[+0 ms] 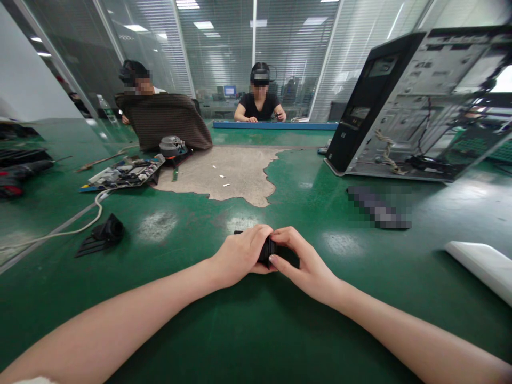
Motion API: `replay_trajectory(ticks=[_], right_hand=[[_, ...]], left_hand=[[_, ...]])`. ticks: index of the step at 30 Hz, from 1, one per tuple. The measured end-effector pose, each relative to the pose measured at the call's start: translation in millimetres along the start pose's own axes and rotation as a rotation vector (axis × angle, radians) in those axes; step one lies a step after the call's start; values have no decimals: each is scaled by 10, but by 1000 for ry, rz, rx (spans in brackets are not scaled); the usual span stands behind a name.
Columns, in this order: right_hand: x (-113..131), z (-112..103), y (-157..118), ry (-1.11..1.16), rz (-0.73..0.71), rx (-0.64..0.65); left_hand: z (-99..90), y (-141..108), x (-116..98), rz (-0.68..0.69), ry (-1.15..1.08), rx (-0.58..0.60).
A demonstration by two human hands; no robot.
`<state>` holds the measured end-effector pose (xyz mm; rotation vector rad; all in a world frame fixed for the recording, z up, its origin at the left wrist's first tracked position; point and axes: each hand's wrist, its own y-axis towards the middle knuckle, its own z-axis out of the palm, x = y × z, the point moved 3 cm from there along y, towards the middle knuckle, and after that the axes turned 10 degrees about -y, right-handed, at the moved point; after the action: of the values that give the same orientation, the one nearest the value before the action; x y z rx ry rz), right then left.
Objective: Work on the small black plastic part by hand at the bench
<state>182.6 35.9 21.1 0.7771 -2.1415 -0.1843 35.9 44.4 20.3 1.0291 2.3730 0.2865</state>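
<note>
A small black part (265, 252) is held between both hands over the green table, near the middle of the view. My left hand (240, 255) wraps round it from the left and covers much of it. From the right, my right hand (308, 265) pinches its edge between thumb and fingers. What exactly the part is cannot be made out. Another black plastic piece with a round opening (104, 233) lies on the table to the left.
An open computer case (416, 106) stands at the back right, with a white object (482, 264) at the right edge. Circuit boards (128, 172) and a brown chair back (164, 121) are at the left. Two people sit across the table (304, 184).
</note>
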Motion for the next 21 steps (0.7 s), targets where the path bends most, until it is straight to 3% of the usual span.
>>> replay_trajectory(ticks=[5, 11, 15, 21], right_hand=[[3, 3, 19, 49, 15, -51], [-22, 44, 28, 164, 151, 32], [-14, 24, 12, 109, 79, 41], [4, -16, 3, 31, -30, -62]], left_hand=[[-1, 0, -1, 4, 4, -2], [-1, 3, -5, -13, 12, 9], [-3, 7, -6, -17, 3, 13], [9, -5, 10, -8, 6, -5]])
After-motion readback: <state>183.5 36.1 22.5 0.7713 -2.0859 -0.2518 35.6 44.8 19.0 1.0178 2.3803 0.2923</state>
